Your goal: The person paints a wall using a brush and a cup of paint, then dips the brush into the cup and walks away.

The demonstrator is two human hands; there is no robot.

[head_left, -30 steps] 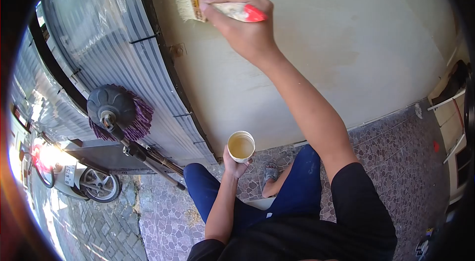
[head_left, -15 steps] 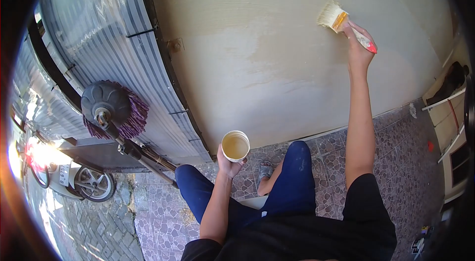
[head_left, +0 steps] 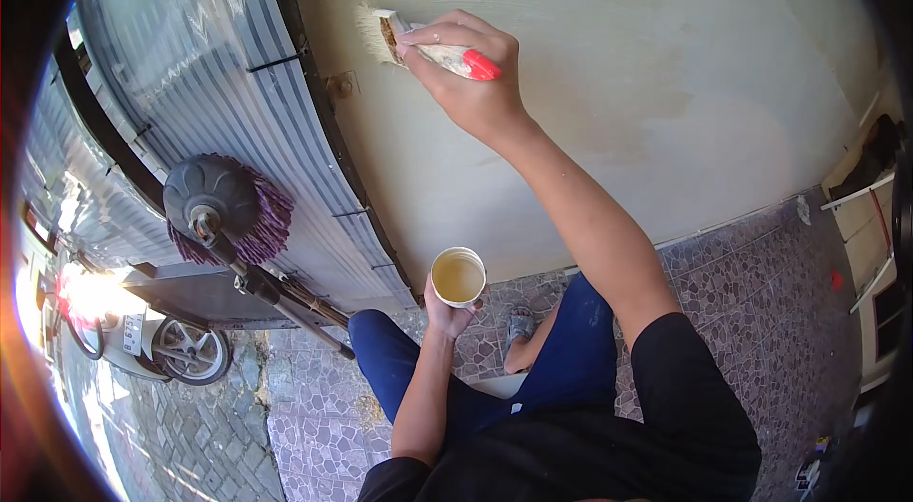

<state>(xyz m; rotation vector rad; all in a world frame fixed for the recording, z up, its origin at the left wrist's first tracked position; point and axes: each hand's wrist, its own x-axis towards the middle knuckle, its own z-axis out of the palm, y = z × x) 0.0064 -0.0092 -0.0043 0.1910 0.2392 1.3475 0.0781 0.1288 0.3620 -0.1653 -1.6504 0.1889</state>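
My right hand (head_left: 466,65) grips a wide paintbrush (head_left: 439,53) with a pale, paint-smeared handle and a red tip. Its bristles point left and rest against the wall (head_left: 533,188), near the corrugated sheet's dark frame. Damp-looking darker patches mark the wall's pale surface. Low in front of me, my left hand (head_left: 447,315) is wrapped round a small white cup (head_left: 458,277). Pale yellowish liquid shows inside the cup, which is held upright. The fingers behind the cup are partly hidden.
A corrugated sheet panel (head_left: 228,46) stands at the left, with a purple mop (head_left: 214,202) leaning head-up before it. Farther left is a parked motorbike (head_left: 181,350) on paving. Patterned tiles (head_left: 742,312) cover the floor beneath me. A dark object (head_left: 870,155) lies at the far right.
The paintbrush has swept left across the wall in my right hand, from the right side to near the panel's frame. My left hand with the cup is nearly unmoved.
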